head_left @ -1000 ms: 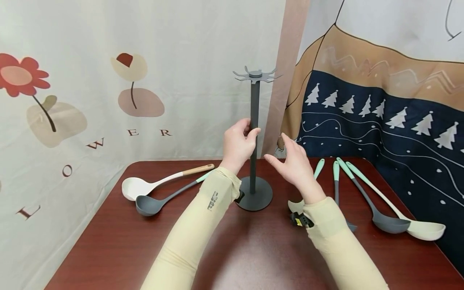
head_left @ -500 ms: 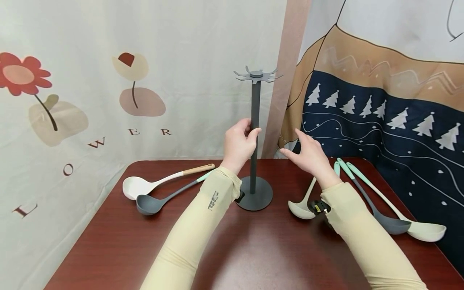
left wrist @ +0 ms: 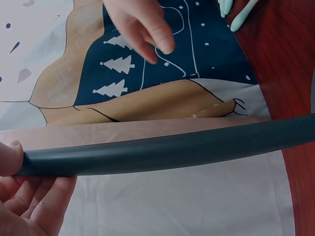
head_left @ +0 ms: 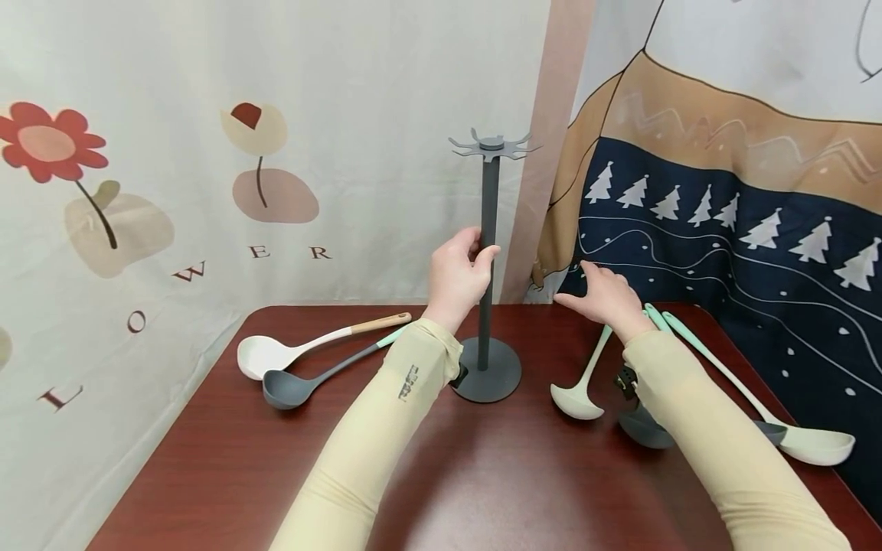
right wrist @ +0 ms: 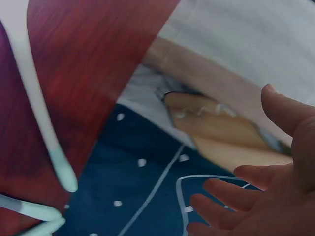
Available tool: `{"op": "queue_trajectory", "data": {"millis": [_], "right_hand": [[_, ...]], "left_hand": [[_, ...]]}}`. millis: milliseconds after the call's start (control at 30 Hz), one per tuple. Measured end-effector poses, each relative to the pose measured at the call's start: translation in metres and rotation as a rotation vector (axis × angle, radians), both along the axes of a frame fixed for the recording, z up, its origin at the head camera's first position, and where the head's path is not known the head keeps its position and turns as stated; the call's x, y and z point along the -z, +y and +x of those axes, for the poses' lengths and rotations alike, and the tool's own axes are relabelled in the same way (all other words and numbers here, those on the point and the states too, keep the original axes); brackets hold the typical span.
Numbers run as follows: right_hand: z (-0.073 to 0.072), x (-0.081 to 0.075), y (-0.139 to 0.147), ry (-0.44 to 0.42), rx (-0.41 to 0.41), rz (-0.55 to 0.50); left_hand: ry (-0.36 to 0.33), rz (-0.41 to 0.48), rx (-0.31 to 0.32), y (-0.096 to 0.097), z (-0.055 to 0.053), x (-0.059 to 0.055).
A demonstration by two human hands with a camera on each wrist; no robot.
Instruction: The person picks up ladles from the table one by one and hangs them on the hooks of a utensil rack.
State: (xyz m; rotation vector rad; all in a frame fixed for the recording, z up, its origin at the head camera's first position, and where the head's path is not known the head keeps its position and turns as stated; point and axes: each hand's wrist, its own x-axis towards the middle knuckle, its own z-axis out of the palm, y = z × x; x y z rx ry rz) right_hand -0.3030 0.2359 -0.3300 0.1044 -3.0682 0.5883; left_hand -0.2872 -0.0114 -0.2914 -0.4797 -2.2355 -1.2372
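My left hand (head_left: 458, 282) grips the dark grey pole of an upright utensil stand (head_left: 490, 199); its hooks at the top hold nothing. In the left wrist view, thumb and fingers wrap that pole (left wrist: 162, 153). My right hand (head_left: 606, 300), fingers spread and holding nothing, hovers above the handles at the table's right side. Nearest to it lies a cream ladle (head_left: 577, 401) with a mint handle end. A dark grey ladle (head_left: 646, 428) is partly hidden by my right forearm. In the right wrist view, my hand (right wrist: 256, 191) is apart from the cream ladle's handle (right wrist: 42, 108).
Farther right lie another dark grey utensil (head_left: 772, 433), mostly covered by my sleeve, and a cream ladle (head_left: 820, 447). On the left are a white ladle (head_left: 263, 357) with a wooden handle and a dark grey ladle (head_left: 288, 389). Printed curtains hang behind the table (head_left: 482, 490).
My right hand has moved right, away from the stand, to above the right-hand utensils, uncovering the cream ladle. My left hand keeps its grip on the pole.
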Motion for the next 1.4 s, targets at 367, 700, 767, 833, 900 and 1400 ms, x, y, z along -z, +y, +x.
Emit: {"op": "queue_trajectory", "data": {"millis": [367, 700, 767, 833, 900, 1400], "right_hand": [[-0.011, 0.016, 0.024, -0.082, 0.055, -0.042], [-0.015, 0.030, 0.035, -0.114, 0.096, -0.065], [-0.016, 0.033, 0.036, -0.124, 0.109, -0.074], [-0.017, 0.035, 0.037, -0.124, 0.131, -0.087], [-0.018, 0.037, 0.038, -0.142, 0.140, -0.102], [-0.016, 0.050, 0.042, -0.285, 0.171, -0.140]], "left_hand": [[0.021, -0.004, 0.002, 0.000, 0.000, 0.000], [0.019, -0.009, -0.001, 0.000, 0.000, 0.001], [0.019, -0.011, -0.004, 0.000, 0.000, 0.001], [0.020, -0.010, -0.006, 0.000, 0.000, 0.001], [0.020, -0.011, -0.009, 0.000, 0.001, 0.001], [0.011, 0.002, 0.004, 0.000, 0.001, 0.002]]}}
